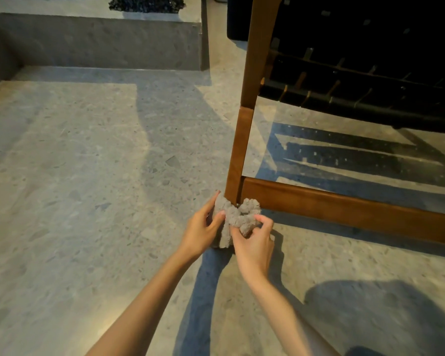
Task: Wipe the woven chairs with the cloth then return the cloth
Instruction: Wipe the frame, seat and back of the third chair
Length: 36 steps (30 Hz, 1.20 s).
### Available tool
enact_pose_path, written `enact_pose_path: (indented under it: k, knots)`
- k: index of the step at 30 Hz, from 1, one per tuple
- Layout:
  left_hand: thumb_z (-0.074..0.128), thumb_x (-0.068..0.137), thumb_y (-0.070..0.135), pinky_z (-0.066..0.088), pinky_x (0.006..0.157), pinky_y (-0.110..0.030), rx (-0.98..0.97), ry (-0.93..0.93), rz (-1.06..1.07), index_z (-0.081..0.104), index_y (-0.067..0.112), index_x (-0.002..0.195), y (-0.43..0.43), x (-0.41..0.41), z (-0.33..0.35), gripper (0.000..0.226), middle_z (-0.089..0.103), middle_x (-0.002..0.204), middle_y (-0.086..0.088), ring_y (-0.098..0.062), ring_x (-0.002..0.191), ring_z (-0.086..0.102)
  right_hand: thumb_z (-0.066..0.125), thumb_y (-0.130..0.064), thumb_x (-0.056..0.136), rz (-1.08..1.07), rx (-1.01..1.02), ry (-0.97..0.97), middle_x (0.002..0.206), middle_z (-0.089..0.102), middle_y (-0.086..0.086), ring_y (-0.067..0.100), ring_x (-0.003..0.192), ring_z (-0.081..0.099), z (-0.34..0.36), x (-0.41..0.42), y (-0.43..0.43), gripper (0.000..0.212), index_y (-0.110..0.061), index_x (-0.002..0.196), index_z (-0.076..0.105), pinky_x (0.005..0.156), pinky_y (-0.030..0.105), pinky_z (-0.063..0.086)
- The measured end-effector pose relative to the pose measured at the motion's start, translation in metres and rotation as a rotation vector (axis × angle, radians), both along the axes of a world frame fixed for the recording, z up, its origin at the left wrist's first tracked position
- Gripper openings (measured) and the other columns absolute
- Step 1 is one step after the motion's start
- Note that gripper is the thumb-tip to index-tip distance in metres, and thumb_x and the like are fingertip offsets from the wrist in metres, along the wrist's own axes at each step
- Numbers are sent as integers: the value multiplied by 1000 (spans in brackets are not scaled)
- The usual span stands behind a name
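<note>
A woven chair (244, 140) with a brown wooden frame and black woven straps stands at the right. Its front leg meets a low wooden rail (344, 206) near the floor. A fluffy grey cloth (238, 217) is bunched around the foot of that leg. My left hand (203, 229) grips the cloth's left side, fingers curled round it. My right hand (254, 242) pinches the cloth's right part from below. The cloth hides the very bottom of the leg.
The speckled grey stone floor (88, 201) spreads out to the left. A raised stone step (100, 39) runs along the back left, with a dark object (147, 3) on top. Shadows of the chair fall under the seat.
</note>
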<state>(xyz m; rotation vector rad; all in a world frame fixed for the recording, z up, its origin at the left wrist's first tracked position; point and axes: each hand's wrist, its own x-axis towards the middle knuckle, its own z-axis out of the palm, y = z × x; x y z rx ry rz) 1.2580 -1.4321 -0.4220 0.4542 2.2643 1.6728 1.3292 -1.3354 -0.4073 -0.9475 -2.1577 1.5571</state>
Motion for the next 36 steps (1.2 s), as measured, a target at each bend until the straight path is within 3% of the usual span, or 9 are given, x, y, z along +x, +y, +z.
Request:
enact_pose_path:
  k: [5,9,13,20,22,26,29,33,36]
  knots:
    - [41,100,13,32,110,-19,62,-8,-63,31,8,146,8,-14,1,47,40,147,1,-5,134,38,66,-19,88,29,-174,-38,130,55,7,21,118,54,5,-21,1,55,-11,133,36,79,11,37]
    - [39,101,11,44,81,-8,63,-10,-81,49,5,130,9,-13,0,32,61,108,12,11,95,59,53,-21,97,100,-170,-60,142,47,5,21,127,48,-2,-23,-7,57,-12,147,28,80,6,31]
    - [38,101,15,45,78,-10,11,-47,-83,57,9,117,1,-9,-11,25,64,97,9,5,88,61,53,-23,97,211,-108,-104,127,60,0,16,116,57,-5,-19,-1,42,-18,138,46,73,4,33]
    - [41,100,13,43,85,-7,-59,-71,-62,54,11,123,-10,23,-36,27,62,112,5,7,100,59,55,-29,96,421,-139,-305,124,63,0,17,111,61,-14,-4,12,40,-23,135,51,80,20,52]
    - [43,99,11,42,86,-5,-49,-67,-26,53,12,126,-11,31,-36,29,61,114,9,8,103,56,60,-22,93,429,-121,-252,118,66,-3,13,109,63,-18,2,14,36,-23,129,57,80,15,51]
    - [47,98,9,47,93,-15,66,-66,76,55,20,121,-2,32,-16,27,64,117,6,-4,109,59,70,-13,84,309,-80,-51,105,71,-7,6,100,66,-15,-5,17,30,-20,113,68,89,26,53]
    - [50,95,4,40,97,-9,135,30,133,41,17,140,12,18,8,47,49,132,15,4,121,47,65,-13,88,203,-154,5,95,72,-3,11,95,67,-6,-16,19,13,-20,99,68,83,25,53]
    - [49,96,5,40,102,-15,77,76,117,28,22,147,23,-1,14,59,43,144,8,-3,127,44,54,-18,96,261,-193,-97,113,67,3,17,108,61,-2,-23,21,25,-12,119,62,81,20,45]
    - [50,96,7,48,93,-18,17,64,137,39,18,143,20,3,7,50,57,130,3,-5,114,55,55,-17,95,318,-138,-191,119,65,5,19,111,59,2,-26,26,29,-9,123,59,86,22,43]
